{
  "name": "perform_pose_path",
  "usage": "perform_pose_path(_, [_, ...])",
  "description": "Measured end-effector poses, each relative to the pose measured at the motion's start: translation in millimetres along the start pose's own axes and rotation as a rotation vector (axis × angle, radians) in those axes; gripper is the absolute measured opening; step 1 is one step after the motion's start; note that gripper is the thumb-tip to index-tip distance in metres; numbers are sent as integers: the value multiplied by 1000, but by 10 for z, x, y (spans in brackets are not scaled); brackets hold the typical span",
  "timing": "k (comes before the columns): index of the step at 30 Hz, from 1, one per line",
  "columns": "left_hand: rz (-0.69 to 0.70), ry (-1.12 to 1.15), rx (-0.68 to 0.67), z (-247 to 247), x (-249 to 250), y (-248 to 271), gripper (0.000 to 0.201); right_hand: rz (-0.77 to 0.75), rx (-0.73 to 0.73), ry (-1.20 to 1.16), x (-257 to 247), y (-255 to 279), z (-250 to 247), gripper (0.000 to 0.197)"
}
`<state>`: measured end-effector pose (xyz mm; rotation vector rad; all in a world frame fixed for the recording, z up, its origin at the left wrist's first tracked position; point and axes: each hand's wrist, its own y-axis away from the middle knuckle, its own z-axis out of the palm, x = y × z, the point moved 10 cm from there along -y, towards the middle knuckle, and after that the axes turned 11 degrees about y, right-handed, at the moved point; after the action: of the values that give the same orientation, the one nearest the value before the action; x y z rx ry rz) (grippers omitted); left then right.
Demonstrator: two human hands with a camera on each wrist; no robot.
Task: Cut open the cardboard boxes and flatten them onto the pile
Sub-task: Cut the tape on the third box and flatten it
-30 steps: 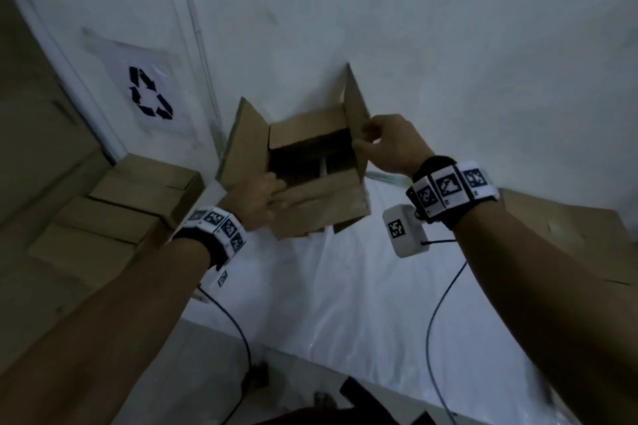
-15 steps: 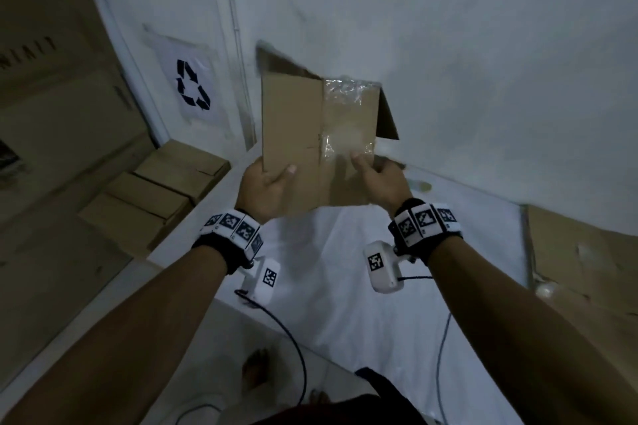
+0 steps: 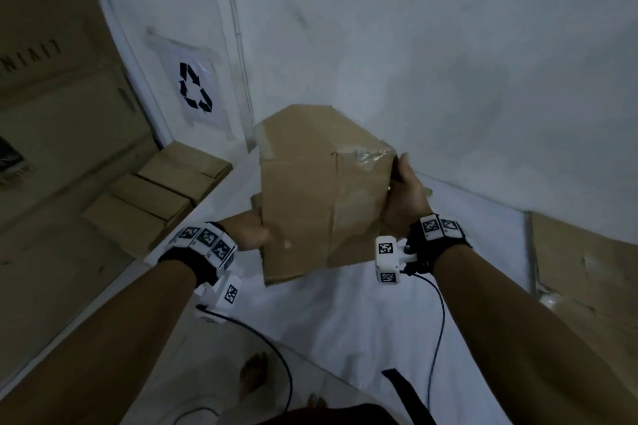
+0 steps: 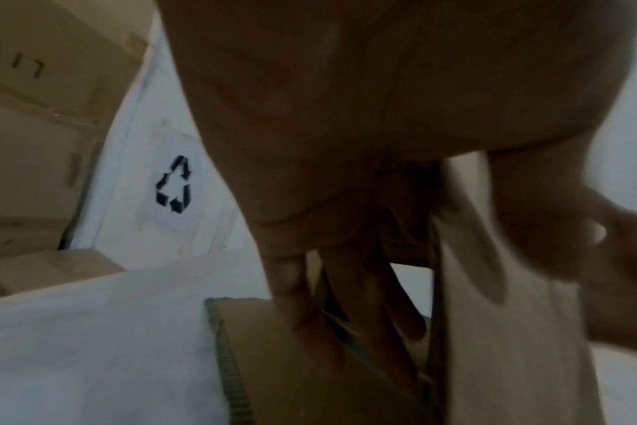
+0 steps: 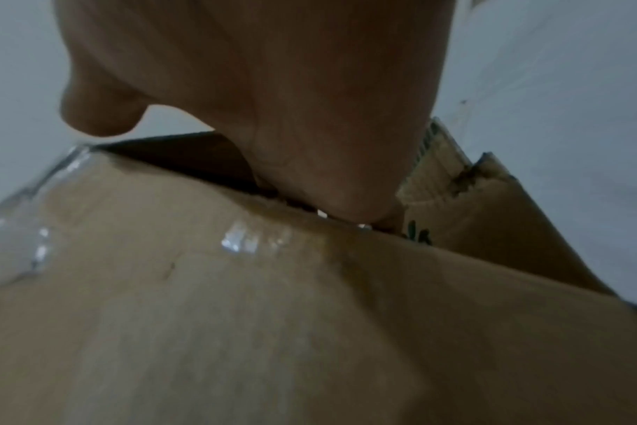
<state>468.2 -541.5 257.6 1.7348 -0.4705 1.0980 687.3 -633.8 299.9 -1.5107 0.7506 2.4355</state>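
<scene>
Head view: cardboard box (image 3: 321, 190) is held upright between both hands; left hand (image 3: 250, 235) pinches its lower edge, right hand (image 3: 405, 198) is pressed flat against its side, fingers hidden.

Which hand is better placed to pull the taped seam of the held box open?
The right hand: it grips the box right beside the clear tape. The left hand holds the lower near corner, away from the tape.
</scene>
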Motion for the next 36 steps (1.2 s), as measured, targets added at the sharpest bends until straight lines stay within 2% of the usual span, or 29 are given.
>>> perform_pose_path(3, [53, 388, 7, -101, 119, 101, 100, 96, 16, 15, 78, 2, -69, 76])
perform_pose_path(5, [142, 575, 88, -253, 280, 138, 87, 136, 90, 50, 81, -23, -102, 62])
perform_pose_path(7, [251, 743, 110, -355, 495, 152, 71, 48, 267, 174, -104, -30, -185, 33])
perform_pose_path(8, [269, 784, 136, -409, 568, 132, 70, -38, 345, 296, -254, -40, -215, 24])
perform_pose_path(9, [269, 778, 197, -494, 614, 104, 67, -136, 388, 431, -408, -65, -217, 27])
perform_pose_path(11, [259, 645, 366, -689, 698, 95, 42, -325, 337, 808, -669, -93, -58, 46])
perform_pose_path(13, [257, 441, 496, -831, 808, 108, 15, -385, 138, 1139, -631, -126, 160, 69])
perform_pose_path(15, [314, 199, 519, -835, 1021, 101, 13, -317, -71, 1259, -397, -155, 255, 86])
perform_pose_path(17, [378, -45, 449, -683, 1254, 69, 31, -222, -187, 1257, -217, -100, 352, 98])
perform_pose_path(19, [408, -200, 311, -436, 1373, 4, 54, -179, -191, 1046, -210, -29, 475, 87])
perform_pose_path(20, [411, -240, 254, -335, 1398, -37, 59, -132, -145, 885, -246, -12, 497, 82])
perform_pose_path(22, [419, -291, 223, -245, 1416, -111, 48, -36, -17, 667, -314, -52, 472, 89])
perform_pose_path(24, [493, -484, 198, -128, 1459, -177, 25, 2, 101, 721, -417, -155, 435, 93])
perform_pose_path(27, [579, -689, 104, 79, 1436, -279, 3, 95, 138, 905, -467, -326, 457, 107])
perform_pose_path(28, [582, -688, 69, 92, 1434, -303, 4, 121, 156, 913, -481, -381, 459, 104])
perform_pose_path(31, [552, -632, -7, -27, 1457, -421, 11, 82, 183, 1040, -581, -529, 600, 76])
perform_pose_path(33, [530, -598, 58, -278, 1490, -565, 18, 48, 145, 1151, -606, -621, 813, 76])
perform_pose_path(36, [487, -585, 295, -790, 1576, -862, 29, -31, 94, 1231, -649, -802, 1141, 85])
